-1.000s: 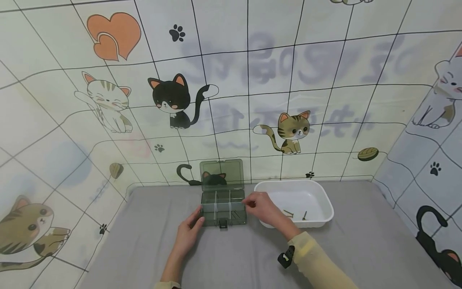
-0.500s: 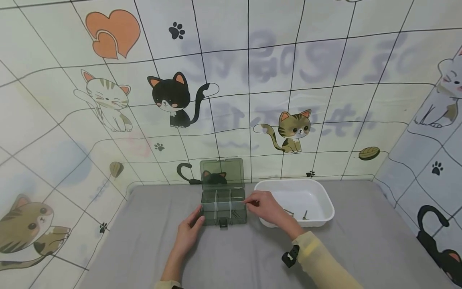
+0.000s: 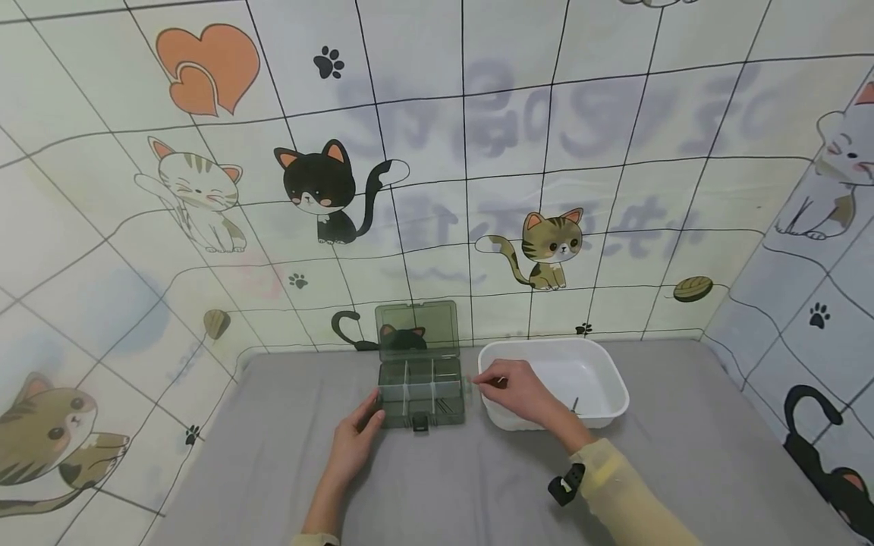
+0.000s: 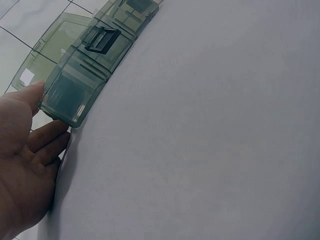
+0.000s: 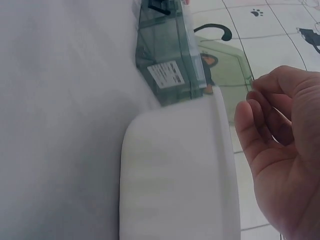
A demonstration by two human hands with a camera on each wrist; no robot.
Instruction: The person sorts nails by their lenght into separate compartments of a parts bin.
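Observation:
A green-tinted clear plastic compartment box stands with its lid raised against the back wall. Clear dividers split its inside, and thin dark pieces lie in the front right compartment. My left hand holds the box's left front corner, thumb and fingers on either side of it. Just off the box's right side, over the left rim of a white tray, is my right hand. Its thumb and fingertips pinch a small, faint translucent piece, whose shape is hard to make out.
One small screw shows inside the tray, which stands close to the box's right side. Grey cloth covers the table. Behind it rises a cat-printed wall sheet.
My right hand has drawn away from the box's right edge, moving right over the tray's rim and covering a screw seen there before. My left hand stays at the box.

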